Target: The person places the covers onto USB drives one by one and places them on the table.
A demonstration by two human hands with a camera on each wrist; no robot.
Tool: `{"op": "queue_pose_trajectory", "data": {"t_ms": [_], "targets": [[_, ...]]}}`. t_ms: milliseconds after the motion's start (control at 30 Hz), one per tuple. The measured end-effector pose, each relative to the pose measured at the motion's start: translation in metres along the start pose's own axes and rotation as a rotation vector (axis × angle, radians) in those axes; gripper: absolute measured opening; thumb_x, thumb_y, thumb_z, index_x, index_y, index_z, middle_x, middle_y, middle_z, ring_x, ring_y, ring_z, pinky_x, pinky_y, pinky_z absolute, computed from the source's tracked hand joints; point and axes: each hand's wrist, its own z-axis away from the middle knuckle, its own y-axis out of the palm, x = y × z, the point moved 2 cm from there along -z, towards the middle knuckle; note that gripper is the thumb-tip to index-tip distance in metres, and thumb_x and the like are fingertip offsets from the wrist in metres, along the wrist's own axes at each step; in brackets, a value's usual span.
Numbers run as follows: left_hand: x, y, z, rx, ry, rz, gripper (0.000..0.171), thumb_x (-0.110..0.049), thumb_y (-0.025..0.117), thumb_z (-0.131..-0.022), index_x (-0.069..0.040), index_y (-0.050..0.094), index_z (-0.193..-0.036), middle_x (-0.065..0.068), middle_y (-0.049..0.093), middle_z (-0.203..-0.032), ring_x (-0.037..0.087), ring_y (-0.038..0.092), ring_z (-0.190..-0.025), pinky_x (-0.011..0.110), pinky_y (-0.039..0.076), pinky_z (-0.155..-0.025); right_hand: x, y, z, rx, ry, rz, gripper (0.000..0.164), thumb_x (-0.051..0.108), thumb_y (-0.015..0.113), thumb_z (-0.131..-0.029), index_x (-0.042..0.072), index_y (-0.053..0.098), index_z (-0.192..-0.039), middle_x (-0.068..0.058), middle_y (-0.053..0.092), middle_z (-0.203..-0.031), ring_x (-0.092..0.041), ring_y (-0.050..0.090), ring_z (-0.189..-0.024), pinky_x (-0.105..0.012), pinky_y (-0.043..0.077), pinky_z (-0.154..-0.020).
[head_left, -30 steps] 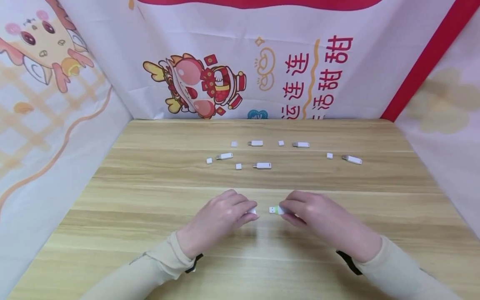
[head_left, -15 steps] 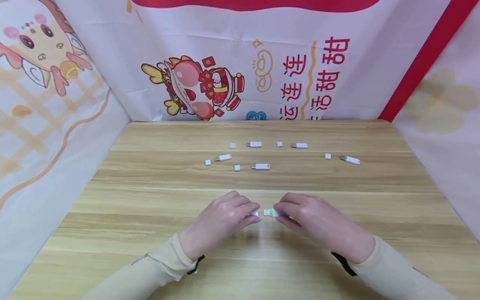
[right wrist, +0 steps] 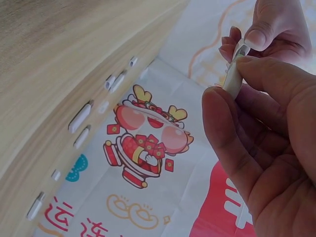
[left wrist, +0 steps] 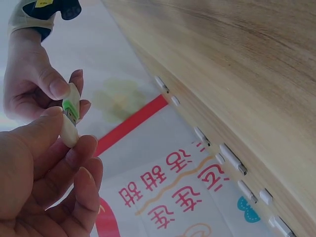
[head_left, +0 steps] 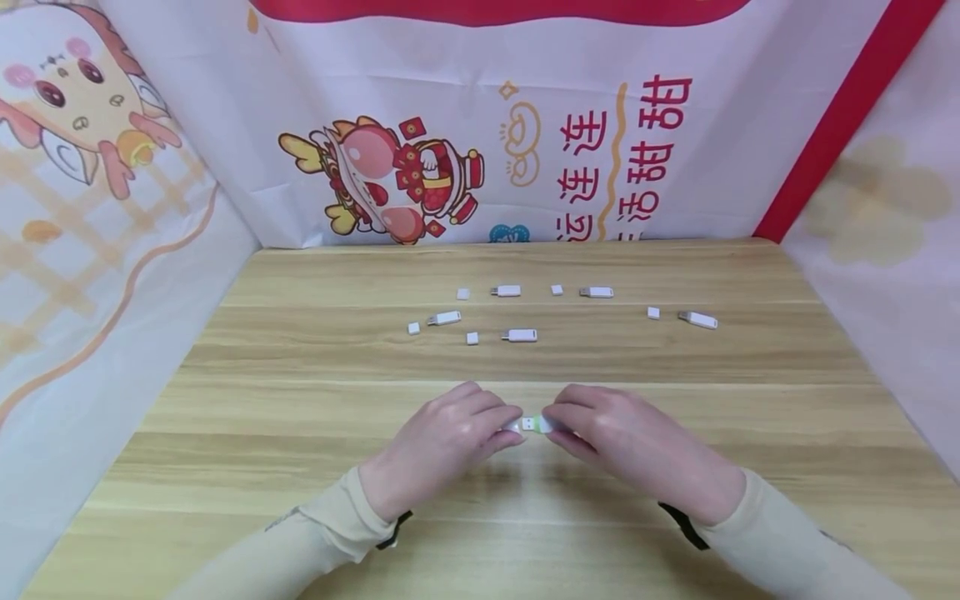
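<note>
White stick [head_left: 546, 425]: positioned just below the centre of the head view, gripped by the right hand [head_left: 637, 442]. Thumb and fingers are closed to the thickness of the stick and pinch its rear part; the green band [head_left: 538, 423] and metal plug [head_left: 528, 423] project past the fingertips toward frame left.

Left hand [head_left: 446, 437]: thumb and fingers pinch a white cap [head_left: 513, 426], with no slack visible in the grip. Cap and stick are in line, the plug at the mouth of the cap. Part of the plug is exposed in the left wrist view, at left of the frame; whether its tip has entered the cap cannot be told. In the right wrist view, both parts appear at upper right.

Surroundings: five other sticks [head_left: 520, 335] lie on the wooden table [head_left: 225, 433], above the hands in the head view. Each has a separate cap to its left.
</note>
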Motion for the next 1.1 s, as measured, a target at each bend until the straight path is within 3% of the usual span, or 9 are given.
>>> {"op": "queue_pose_trajectory", "data": {"t_ms": [1100], "targets": [[-0.0042,0.0057,-0.0094,0.026,0.003,0.014,0.021,-0.022,0.076,-0.089,-0.006,0.075,-0.102,0.0,0.071,-0.093,0.012,0.062,-0.082,0.02,0.053,-0.073,-0.0018,-0.0011,0.0008,0.008,-0.015,0.026,0.014,0.008,0.08,-0.083,0.004,0.072,-0.095,0.001,0.064,-0.086,-0.008,0.062,-0.074,-0.02,0.054,-0.066]]}}
